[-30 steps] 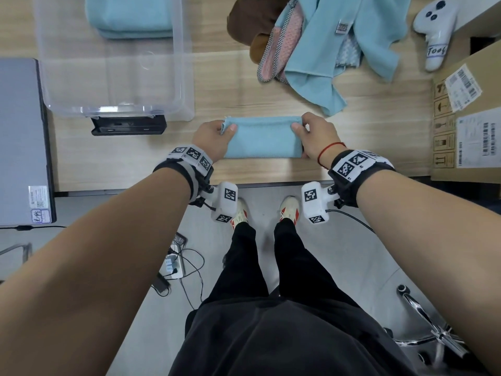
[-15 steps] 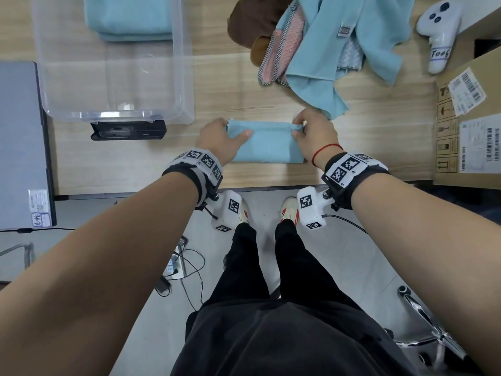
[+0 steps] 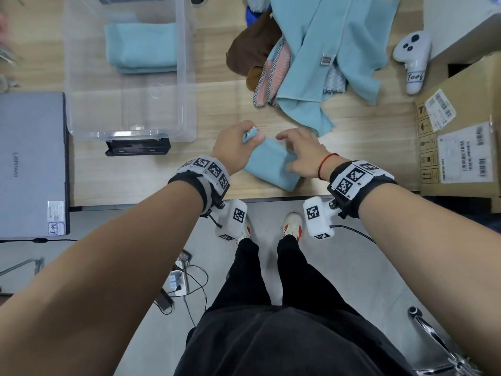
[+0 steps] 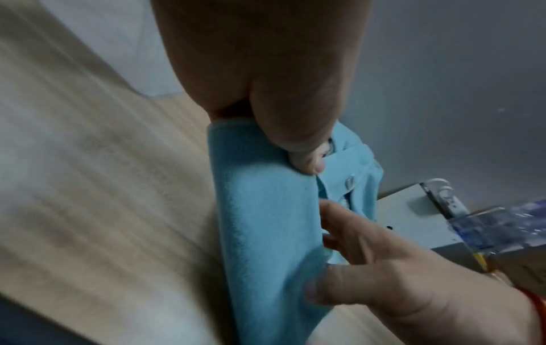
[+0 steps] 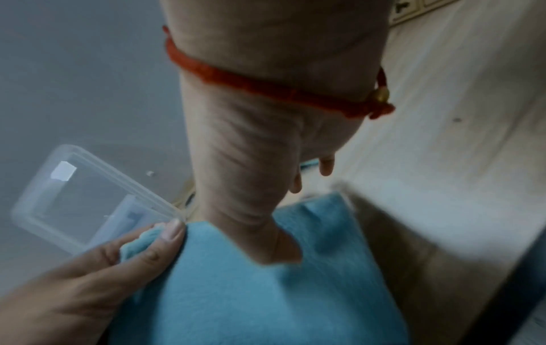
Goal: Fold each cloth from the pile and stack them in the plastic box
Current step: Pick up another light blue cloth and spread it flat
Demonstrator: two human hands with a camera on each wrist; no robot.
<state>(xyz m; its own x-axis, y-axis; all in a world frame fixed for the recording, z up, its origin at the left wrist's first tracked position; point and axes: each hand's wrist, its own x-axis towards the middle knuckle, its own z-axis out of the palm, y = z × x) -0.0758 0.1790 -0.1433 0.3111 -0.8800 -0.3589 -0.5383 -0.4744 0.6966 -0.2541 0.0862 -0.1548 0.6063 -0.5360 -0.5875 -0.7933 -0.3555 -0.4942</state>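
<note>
Left hand (image 3: pixel 235 147) pinches folded cloth (image 3: pixel 271 165); right hand (image 3: pixel 303 154) rests flat.

Laptop (image 3: pixel 32 164) reads "Lenovo"; controller (image 3: pixel 413 61) label "Too6"

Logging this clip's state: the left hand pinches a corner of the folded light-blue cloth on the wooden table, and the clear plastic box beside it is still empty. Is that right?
Not quite. The clear plastic box is not empty: the head view shows folded light-blue cloths already stacked inside. The rest holds: the left hand pinches a corner of the folded light-blue cloth on the wooden table.
</note>
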